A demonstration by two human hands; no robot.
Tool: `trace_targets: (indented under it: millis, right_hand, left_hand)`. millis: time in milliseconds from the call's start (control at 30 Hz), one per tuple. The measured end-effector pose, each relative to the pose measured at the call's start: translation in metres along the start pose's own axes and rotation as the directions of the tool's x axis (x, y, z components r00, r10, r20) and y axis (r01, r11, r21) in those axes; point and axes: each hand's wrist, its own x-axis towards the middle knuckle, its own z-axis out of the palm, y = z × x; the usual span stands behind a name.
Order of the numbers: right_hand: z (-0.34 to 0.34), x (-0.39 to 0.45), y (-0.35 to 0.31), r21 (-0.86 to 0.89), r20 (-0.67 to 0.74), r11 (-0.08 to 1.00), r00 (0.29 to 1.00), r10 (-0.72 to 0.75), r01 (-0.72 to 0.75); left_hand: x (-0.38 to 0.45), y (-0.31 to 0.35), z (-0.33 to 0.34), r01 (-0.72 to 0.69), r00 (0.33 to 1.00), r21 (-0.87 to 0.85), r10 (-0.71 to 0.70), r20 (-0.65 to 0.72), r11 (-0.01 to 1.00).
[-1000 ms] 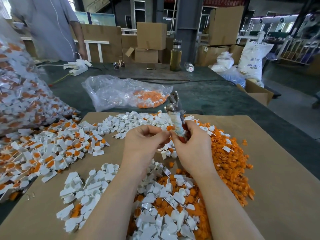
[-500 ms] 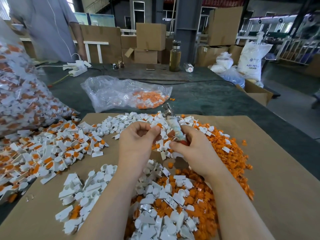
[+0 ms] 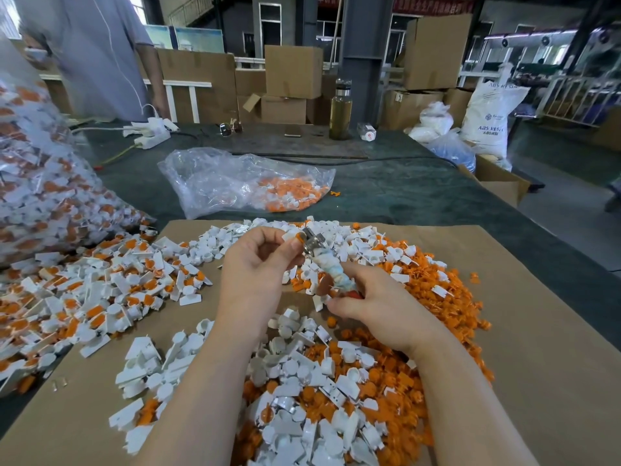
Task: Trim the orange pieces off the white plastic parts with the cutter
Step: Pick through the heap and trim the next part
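Your white part [image 3: 289,235], its orange piece [image 3: 298,236] still attached, is pinched in your left hand's [image 3: 257,267] fingertips above the far middle of the cardboard sheet [image 3: 537,364] on the counter. Your right hand [image 3: 376,307] wraps the cutter's [image 3: 322,255] taped handle, blades right at the orange piece. Seat the joint deep in the blades, keep your fingertips back, then squeeze cleanly so the scrap drops onto the orange heap [image 3: 447,290].

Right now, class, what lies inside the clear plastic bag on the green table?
Inside the clear plastic bag, orange pieces mixed with a few white ones are heaped at its right end. Crumpled film blurs whatever sits further left.
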Motion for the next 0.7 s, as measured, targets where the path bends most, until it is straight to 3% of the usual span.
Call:
trace_targets:
  millis: [500,600,700]
  right_hand:
    - [0.009,0.006,0.001,-0.106,-0.077,0.994,0.997,-0.027,0.019]
    - [0.012,0.006,0.002,-0.161,-0.104,0.986,0.993,-0.051,0.034]
    - [0.013,0.007,0.003,-0.23,-0.155,0.973,0.986,-0.059,0.022]
  left_hand:
    - [0.003,-0.005,-0.001,0.034,0.999,-0.103,-0.033,0.014,0.994]
    - [0.004,-0.005,-0.004,0.158,0.988,-0.19,-0.155,0.027,0.969]
    - [0.008,-0.004,-0.016,0.337,0.926,-0.416,-0.378,-0.017,0.845]
